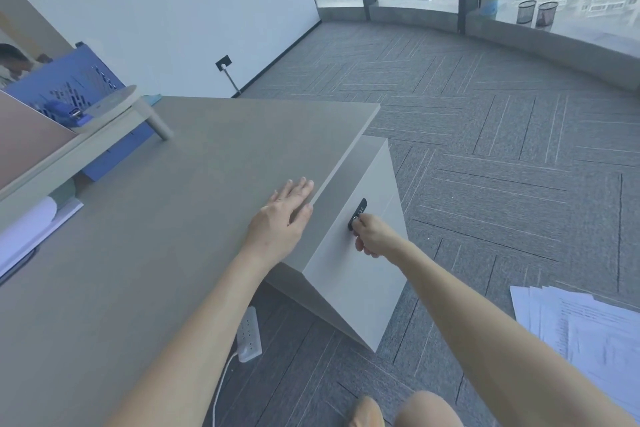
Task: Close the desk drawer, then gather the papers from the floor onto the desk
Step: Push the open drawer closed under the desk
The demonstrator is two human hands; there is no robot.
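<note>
A grey desk [166, 218] fills the left half of the view. Under its right edge stands a white drawer cabinet [360, 281] with a black lock panel [358, 210] on its front. My left hand [280, 218] lies flat, fingers together, on the desk top at its right edge. My right hand [370, 236] is closed, fingertips pinching the knob at the lower end of the lock panel. The drawer front looks flush with the cabinet. Several white printed papers [581, 326] lie fanned on the carpet at the right.
A white power strip [248, 334] with its cord lies on the floor under the desk. A monitor stand [114, 111], a blue stapler [67, 114] and blue panels sit at the desk's far left. Two mesh bins [536, 12] and a plant stand by the windows. My knee [427, 409] shows at the bottom.
</note>
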